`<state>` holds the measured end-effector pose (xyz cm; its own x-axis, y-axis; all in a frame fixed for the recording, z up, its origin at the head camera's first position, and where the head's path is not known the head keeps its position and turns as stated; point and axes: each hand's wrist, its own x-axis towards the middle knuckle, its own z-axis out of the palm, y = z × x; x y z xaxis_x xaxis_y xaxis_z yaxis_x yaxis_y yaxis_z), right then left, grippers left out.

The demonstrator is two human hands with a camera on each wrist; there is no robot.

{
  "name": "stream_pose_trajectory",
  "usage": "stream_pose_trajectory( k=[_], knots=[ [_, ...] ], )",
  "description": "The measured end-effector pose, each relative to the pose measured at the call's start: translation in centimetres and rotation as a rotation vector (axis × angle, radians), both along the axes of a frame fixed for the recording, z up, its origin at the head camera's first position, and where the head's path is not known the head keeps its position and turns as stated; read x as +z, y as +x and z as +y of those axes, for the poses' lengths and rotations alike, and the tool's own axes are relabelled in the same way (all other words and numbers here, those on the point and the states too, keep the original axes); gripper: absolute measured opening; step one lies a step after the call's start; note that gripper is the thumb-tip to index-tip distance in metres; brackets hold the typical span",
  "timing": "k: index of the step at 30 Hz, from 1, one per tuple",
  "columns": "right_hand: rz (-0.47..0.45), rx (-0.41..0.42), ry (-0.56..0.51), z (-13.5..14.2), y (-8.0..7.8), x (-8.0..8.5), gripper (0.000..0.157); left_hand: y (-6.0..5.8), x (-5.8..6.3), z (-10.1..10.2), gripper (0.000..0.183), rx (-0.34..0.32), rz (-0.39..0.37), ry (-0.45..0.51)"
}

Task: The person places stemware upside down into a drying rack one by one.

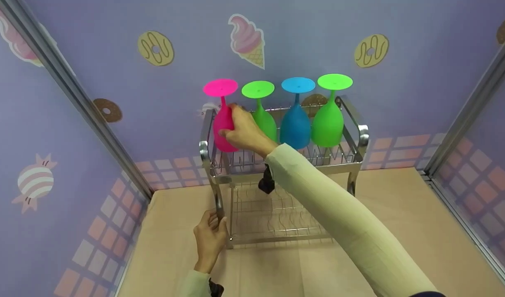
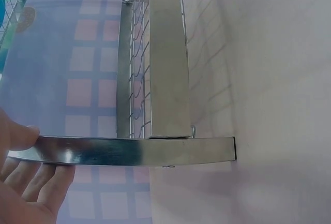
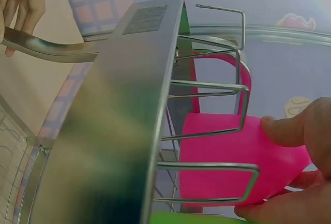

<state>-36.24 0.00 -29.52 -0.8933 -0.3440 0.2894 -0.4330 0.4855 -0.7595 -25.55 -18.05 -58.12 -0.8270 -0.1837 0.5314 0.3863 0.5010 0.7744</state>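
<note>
A pink goblet (image 1: 221,123) stands upside down at the left end of the rack's upper tier, its round foot on top. My right hand (image 1: 246,130) grips its bowl, thumb on the near side; in the right wrist view the pink bowl (image 3: 222,157) sits behind the wire loops. My left hand (image 1: 210,239) holds the left front leg of the metal dish rack (image 1: 285,170), with thumb and fingers on either side of the bar in the left wrist view. Beside the pink one, upside down, are a green goblet (image 1: 265,121), a blue goblet (image 1: 295,128) and another green goblet (image 1: 328,123).
The rack's lower wire tier (image 1: 285,210) holds nothing that I can see. It stands on a beige tabletop (image 1: 174,218) against a purple wall (image 1: 301,37) printed with sweets. Metal posts (image 1: 479,82) frame both corners.
</note>
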Motion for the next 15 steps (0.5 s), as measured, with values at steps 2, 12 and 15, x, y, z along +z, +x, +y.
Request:
stream_pose_trajectory(
  k=[2, 12, 15],
  knots=[
    [0.001, 0.004, 0.003, -0.1, -0.1, -0.2, 0.063, 0.0, 0.0, 0.0, 0.03, 0.004, 0.002, 0.0],
    [0.002, 0.011, 0.025, -0.3, -0.3, -1.1, 0.06, 0.1, 0.1, 0.0, 0.029, -0.001, -0.007, 0.005],
    [0.007, 0.004, 0.032, -0.3, -0.3, -1.1, 0.062, 0.0, 0.0, 0.0, 0.028, -0.002, 0.01, 0.004]
  ],
)
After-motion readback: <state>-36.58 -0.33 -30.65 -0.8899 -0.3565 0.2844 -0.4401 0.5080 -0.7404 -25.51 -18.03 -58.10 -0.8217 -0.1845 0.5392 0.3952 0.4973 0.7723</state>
